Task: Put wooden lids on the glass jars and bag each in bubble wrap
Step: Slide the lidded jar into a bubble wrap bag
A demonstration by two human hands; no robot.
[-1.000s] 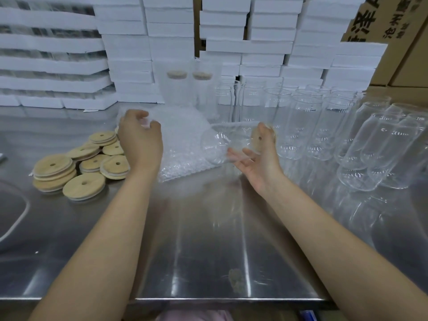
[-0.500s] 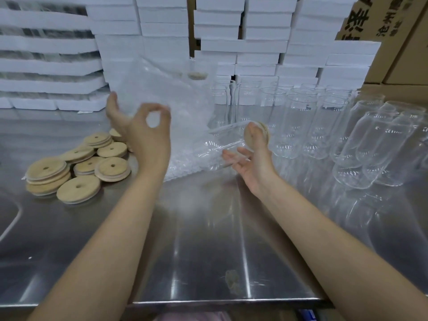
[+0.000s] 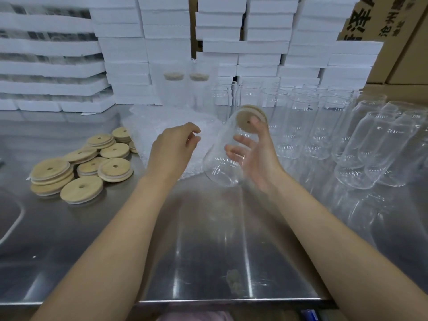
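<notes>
the glass jar (image 3: 222,163) is held off the steel table (image 3: 208,239) in the right hand (image 3: 259,158), tilted, its wooden lid (image 3: 249,118) on and pointing away. the thumb lies on the lid and the fingers wrap the glass. just beside it the left hand (image 3: 172,149) hovers with its fingers curled; whether it pinches anything i cannot tell. bubble wrap (image 3: 162,121) lies beyond the left hand, loose lids (image 3: 81,167) to its left, and empty jars (image 3: 324,126) stand right of the right hand.

Both bare forearms are extending forward. Left hand (image 3: 172,149) is hovering, fingers loosely curled; right hand (image 3: 257,158) is gripping the tilted glass jar (image 3: 220,167), thumb touching its wooden lid (image 3: 245,118).
</notes>
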